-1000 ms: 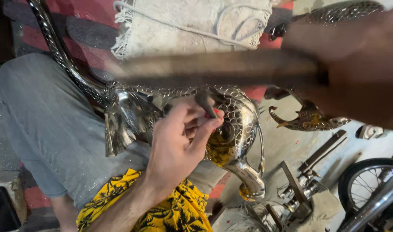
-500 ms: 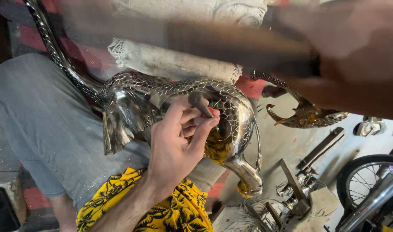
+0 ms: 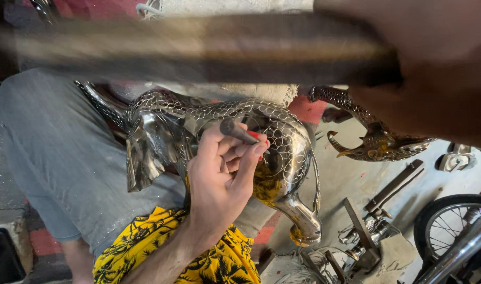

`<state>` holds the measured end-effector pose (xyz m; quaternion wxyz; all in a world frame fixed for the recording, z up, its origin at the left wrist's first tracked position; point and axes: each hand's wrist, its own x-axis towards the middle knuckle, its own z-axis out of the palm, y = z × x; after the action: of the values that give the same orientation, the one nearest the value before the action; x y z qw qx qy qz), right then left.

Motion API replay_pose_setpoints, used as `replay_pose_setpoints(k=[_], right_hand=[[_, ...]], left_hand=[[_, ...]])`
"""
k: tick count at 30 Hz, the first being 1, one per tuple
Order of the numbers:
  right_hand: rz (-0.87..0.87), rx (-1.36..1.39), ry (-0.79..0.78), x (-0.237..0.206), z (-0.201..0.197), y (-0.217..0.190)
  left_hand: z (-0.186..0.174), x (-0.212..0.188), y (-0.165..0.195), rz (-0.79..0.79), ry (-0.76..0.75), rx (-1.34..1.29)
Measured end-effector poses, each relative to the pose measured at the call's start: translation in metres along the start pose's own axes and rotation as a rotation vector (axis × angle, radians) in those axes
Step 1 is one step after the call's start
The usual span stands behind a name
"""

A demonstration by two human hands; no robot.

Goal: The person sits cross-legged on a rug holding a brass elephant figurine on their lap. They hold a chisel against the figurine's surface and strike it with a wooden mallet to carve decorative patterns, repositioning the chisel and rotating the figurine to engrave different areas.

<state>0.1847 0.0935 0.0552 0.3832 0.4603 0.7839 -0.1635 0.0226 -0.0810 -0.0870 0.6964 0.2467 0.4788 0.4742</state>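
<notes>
Left hand (image 3: 219, 179) closed on short punch (image 3: 239, 131), tip against scaled metal animal figure (image 3: 282, 142) resting across lap. Right hand (image 3: 435, 79) gripping blurred hammer handle (image 3: 198, 50), raised higher than a second ago: strike prepared.

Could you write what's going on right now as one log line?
left hand: grips small grey metal punch against shiny scaled metal bird figure | right hand: holds blurred long dark tool above
</notes>
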Motion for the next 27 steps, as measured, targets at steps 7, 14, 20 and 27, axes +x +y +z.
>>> replay_pose_setpoints(k=[7, 14, 20, 27], right_hand=[[0.018, -0.096, -0.163, 0.009, -0.013, -0.017], [-0.019, 0.057, 0.027, -0.004, 0.007, 0.001], [0.023, 0.196, 0.095, -0.024, 0.044, 0.031], [0.17, 0.616, 0.165, -0.066, 0.095, 0.058]], left_hand=[[0.0, -0.001, 0.004, -0.017, 0.004, 0.011], [-0.001, 0.01, 0.013, -0.056, -0.108, 0.063], [-0.005, 0.02, 0.022, -0.022, -0.28, 0.237], [-0.014, 0.043, 0.034, 0.096, -0.528, 0.406]])
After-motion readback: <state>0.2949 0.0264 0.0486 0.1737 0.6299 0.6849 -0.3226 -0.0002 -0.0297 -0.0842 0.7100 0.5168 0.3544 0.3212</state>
